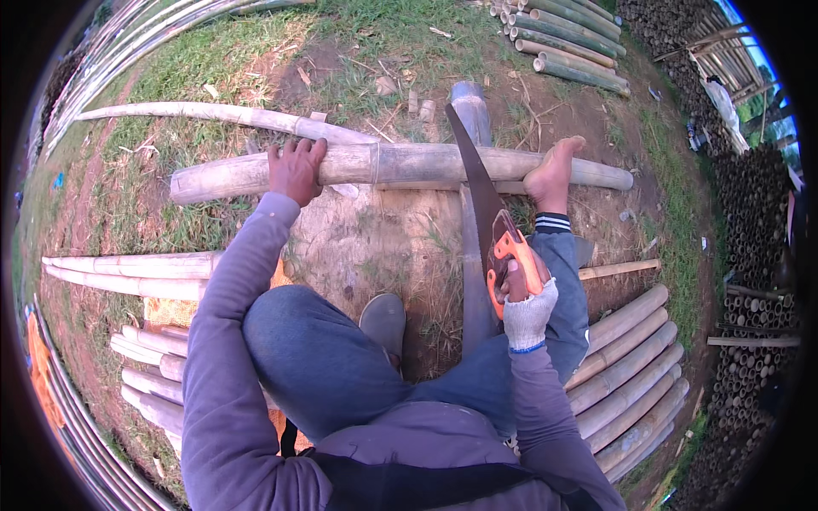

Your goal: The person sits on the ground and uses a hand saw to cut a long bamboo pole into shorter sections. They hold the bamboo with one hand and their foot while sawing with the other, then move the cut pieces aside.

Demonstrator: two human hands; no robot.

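Note:
A thick pale bamboo pole (413, 163) lies crosswise in front of me. My left hand (296, 169) grips its left part, fingers bent over the top. My right hand (527, 298), in a white fingerless glove, is closed around the orange and brown handle of a handsaw (479, 175). The saw's dark blade points away from me and crosses the pole right of its middle; whether its teeth touch the bamboo I cannot tell. My bare right foot (552, 175) presses on the pole right of the blade. A grey support beam (477, 272) runs under the pole.
A thinner bamboo length (213, 113) lies behind the pole at left. Cut bamboo pieces are stacked at near right (635, 383), near left (153, 392) and far right (571, 43). Tall bamboo piles (754, 221) stand along the right edge. My left foot wears a grey shoe (383, 322).

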